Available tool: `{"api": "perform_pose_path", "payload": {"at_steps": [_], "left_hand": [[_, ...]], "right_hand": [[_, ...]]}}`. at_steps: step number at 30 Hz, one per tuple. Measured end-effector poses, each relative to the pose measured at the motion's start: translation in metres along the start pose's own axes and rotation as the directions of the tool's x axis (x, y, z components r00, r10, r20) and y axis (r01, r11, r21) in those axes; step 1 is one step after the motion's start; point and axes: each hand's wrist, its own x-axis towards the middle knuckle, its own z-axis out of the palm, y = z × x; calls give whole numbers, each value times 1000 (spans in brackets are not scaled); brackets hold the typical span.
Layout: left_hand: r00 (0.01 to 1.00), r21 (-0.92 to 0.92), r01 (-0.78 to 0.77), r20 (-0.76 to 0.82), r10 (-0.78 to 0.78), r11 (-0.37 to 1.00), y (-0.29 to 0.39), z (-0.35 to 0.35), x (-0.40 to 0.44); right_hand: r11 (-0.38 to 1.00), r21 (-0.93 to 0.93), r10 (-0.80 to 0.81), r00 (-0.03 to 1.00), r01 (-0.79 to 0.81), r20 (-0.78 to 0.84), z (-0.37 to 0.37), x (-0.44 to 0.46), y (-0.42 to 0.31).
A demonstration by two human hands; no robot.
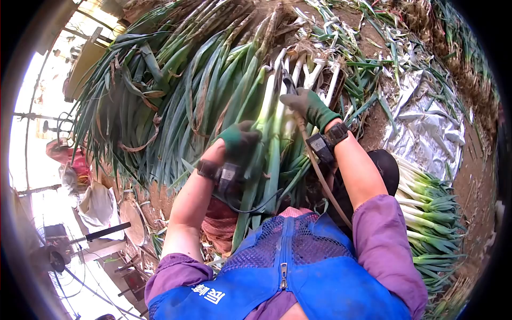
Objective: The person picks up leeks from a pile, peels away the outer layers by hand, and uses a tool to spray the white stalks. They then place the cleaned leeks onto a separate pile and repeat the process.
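My left hand [241, 140], in a dark green glove and smeared by motion, is at the green stalk of a leek [266, 104]. My right hand [309, 106], gloved too, is closed round a dark tool [288, 82] with a hose [314, 162] running down from it toward my lap. The tool's tip lies among the white leek stems, near their roots. More leeks with long green leaves pass beneath and between my hands. Each wrist carries a strapped device.
A large heap of untrimmed leeks [176, 90] spreads to the left and top. Trimmed leeks [426, 224] lie stacked at the right, below a silvery sheet [424, 128]. Leaf scraps litter the soil. A red mesh sack [220, 224] and a white sack [100, 205] are at the lower left.
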Motion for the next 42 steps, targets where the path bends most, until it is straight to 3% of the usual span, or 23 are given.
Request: {"api": "perform_pose_path", "payload": {"at_steps": [2, 5, 8, 10, 12, 15, 16, 19, 22, 25, 26, 29, 31, 32, 33, 36, 38, 41, 42], "left_hand": [[1000, -6, 20, 10, -20, 1000, 3, 0, -3], [999, 12, -38, -28, 39, 999, 9, 2, -11], [983, -193, -186, -46, 180, 963, 19, 11, -23], [986, -136, -167, -17, 166, 977, 26, 16, -25], [986, -103, -163, 19, 166, 981, 10, 13, -1], [988, 255, -77, -113, 109, 964, 6, 2, 34], [981, 154, 91, -185, -62, 984, 26, 1, 31], [804, 606, 13, -479, 352, 795, 39, -23, 73], [556, 799, 70, -529, 641, 598, 38, -39, 109], [807, 736, 284, -530, 262, 614, 40, -43, 129], [828, 746, 263, -500, 254, 611, 38, -45, 134], [879, 726, 150, -410, 246, 671, 42, -59, 131], [804, 617, 214, -552, 222, 758, 46, -74, 118], [822, 669, 203, -513, 247, 715, 42, -99, 120], [839, 615, 188, -505, 200, 766, 50, -121, 109], [776, 608, 96, -541, 323, 788, 71, -168, 48], [859, 468, -5, -451, 244, 884, 74, -200, 11], [928, 237, -8, -360, 96, 971, 43, -224, -14], [944, 204, 85, -331, -13, 975, 34, -219, -13]], "right_hand": [[999, 35, 25, 1000, -24, -13, -3, -4, -12], [992, -117, 61, 997, -56, 43, 1, -6, -17], [997, -67, -26, 999, 24, -29, 0, -26, -18], [997, -5, -72, 997, 72, -40, -5, -47, -26], [1000, -23, -19, 1000, 19, -8, -7, -51, -13], [999, 45, 25, 999, -26, 21, -15, -69, -1], [992, 111, 48, 998, -52, 40, -18, -80, 1], [950, 303, 55, 996, -72, 65, -25, -108, 0], [913, 407, 20, 999, -31, 31, -30, -111, 25], [882, 470, 36, 999, -37, 11, -20, -107, 34], [898, 434, 61, 997, -71, 37, -20, -105, 35], [931, 359, 82, 996, -68, -25, -21, -105, 31], [920, 384, 94, 996, -83, -9, -21, -101, 41], [915, 396, 89, 996, -81, -2, -22, -102, 38], [910, 407, 84, 996, -79, 4, -23, -102, 37], [925, 377, 54, 998, -55, 14, -21, -99, 42], [937, 346, 31, 999, -44, 41, -23, -105, 34], [866, 496, -22, 985, -65, 168, -5, -106, 33], [841, 523, 14, 973, -136, 230, -4, -121, 1]]}}
